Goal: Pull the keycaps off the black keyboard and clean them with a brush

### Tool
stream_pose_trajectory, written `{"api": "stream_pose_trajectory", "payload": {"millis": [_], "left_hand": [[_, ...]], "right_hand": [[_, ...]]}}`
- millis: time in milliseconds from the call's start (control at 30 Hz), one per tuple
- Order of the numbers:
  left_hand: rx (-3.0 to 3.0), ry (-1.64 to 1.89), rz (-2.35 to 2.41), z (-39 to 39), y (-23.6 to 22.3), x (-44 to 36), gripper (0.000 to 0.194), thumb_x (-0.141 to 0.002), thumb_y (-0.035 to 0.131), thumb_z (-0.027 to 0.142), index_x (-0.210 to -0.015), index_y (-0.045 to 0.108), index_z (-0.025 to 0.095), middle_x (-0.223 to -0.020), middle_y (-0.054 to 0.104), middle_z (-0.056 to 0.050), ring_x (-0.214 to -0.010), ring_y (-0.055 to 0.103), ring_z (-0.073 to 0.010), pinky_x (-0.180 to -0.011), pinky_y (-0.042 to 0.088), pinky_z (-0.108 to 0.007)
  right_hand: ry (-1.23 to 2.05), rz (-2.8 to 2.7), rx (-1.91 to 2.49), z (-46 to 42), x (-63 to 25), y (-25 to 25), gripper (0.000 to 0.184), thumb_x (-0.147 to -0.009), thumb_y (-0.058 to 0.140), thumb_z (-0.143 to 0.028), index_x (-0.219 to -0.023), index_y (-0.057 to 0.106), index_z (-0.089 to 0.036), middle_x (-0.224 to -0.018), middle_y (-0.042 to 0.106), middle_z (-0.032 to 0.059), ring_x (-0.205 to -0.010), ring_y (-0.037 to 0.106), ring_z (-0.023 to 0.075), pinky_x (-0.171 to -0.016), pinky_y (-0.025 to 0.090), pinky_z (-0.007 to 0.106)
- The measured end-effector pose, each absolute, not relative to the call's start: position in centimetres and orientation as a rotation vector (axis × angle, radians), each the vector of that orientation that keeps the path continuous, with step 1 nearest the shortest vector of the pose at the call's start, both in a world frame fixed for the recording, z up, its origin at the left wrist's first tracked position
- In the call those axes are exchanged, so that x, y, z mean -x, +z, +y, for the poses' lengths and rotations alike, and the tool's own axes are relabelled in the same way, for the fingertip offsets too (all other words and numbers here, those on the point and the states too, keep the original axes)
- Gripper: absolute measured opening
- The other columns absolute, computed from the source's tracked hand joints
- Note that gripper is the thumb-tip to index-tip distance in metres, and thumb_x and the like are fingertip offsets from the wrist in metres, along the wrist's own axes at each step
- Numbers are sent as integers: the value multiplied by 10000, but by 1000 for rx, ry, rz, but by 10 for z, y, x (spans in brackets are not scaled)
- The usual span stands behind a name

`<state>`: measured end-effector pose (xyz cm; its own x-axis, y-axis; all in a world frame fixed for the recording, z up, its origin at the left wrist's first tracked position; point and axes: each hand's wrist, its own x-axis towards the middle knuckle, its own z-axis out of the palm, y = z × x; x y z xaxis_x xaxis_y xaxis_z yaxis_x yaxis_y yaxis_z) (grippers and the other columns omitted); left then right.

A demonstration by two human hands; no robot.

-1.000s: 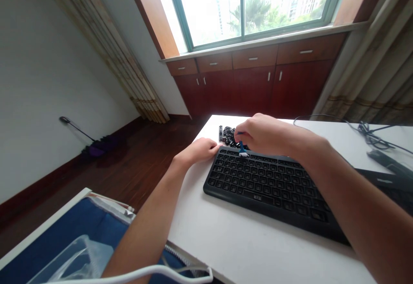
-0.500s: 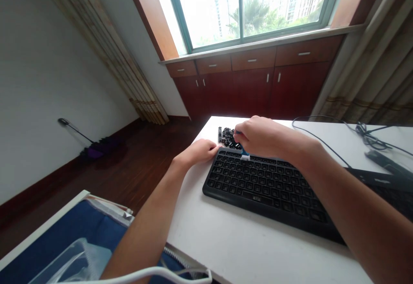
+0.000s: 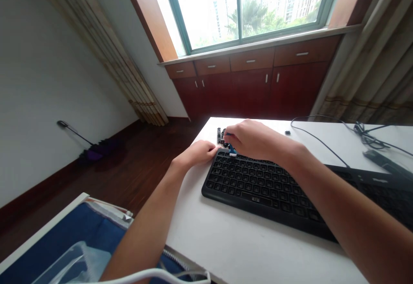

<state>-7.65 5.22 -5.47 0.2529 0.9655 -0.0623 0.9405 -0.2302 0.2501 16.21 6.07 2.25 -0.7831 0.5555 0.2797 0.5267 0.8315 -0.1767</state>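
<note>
A black keyboard (image 3: 264, 187) lies slanted on the white table (image 3: 245, 245). My left hand (image 3: 196, 152) rests closed against the keyboard's far left corner, holding it steady. My right hand (image 3: 253, 140) is closed on a small blue brush (image 3: 231, 149), whose white tip touches the top row of keys near that corner. Just beyond the brush lies a small pile of loose black keycaps (image 3: 221, 134), partly hidden by my right hand.
A single black keycap (image 3: 287, 132) lies further right on the table. Black cables (image 3: 364, 135) and a dark device (image 3: 385, 161) sit at the far right. A blue case with a clear bag (image 3: 64, 249) is at lower left. Red-brown cabinets (image 3: 258, 81) stand under the window.
My right hand has slid the brush leftward along the top key row, toward the far left corner. My left hand has stayed at the corner.
</note>
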Motion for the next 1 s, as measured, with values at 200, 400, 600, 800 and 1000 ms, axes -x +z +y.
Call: {"api": "stream_pose_trajectory", "payload": {"millis": [200,400,600,800,1000], "left_hand": [[-2296,140,1785,55,-55,76,502,-977,427,447,-634,640,149,-623,631,-53,-592,468,-154,-572,280,-294],[-2286,126,1802,56,-56,77,478,-965,454,437,-638,648,146,-655,663,-64,-593,472,-155,-576,285,-293],[-2288,114,1798,56,-56,76,494,-984,413,444,-705,691,145,-721,701,-85,-649,528,-177,-610,321,-289],[-2289,99,1804,55,-54,76,426,-972,434,408,-776,715,155,-810,737,-97,-719,586,-201,-631,348,-285],[-2303,113,1796,57,-58,76,420,-968,440,405,-766,711,157,-800,731,-95,-691,580,-196,-633,343,-296]], "right_hand": [[301,-2624,668,63,-156,12,281,-991,480,-200,-982,760,-185,-864,751,75,-740,622,170,-653,338,284],[304,-2579,751,58,-159,24,289,-1001,471,-234,-939,743,-162,-863,738,89,-715,611,167,-622,319,280],[283,-2644,740,60,-154,12,285,-997,470,-248,-899,727,-173,-805,715,78,-678,561,160,-612,287,291],[317,-2619,654,60,-151,11,305,-1021,459,-263,-883,713,-166,-783,693,65,-656,507,144,-621,292,287],[333,-2622,663,63,-154,8,320,-1028,459,-301,-866,698,-165,-777,677,64,-658,501,144,-633,296,288]]}}
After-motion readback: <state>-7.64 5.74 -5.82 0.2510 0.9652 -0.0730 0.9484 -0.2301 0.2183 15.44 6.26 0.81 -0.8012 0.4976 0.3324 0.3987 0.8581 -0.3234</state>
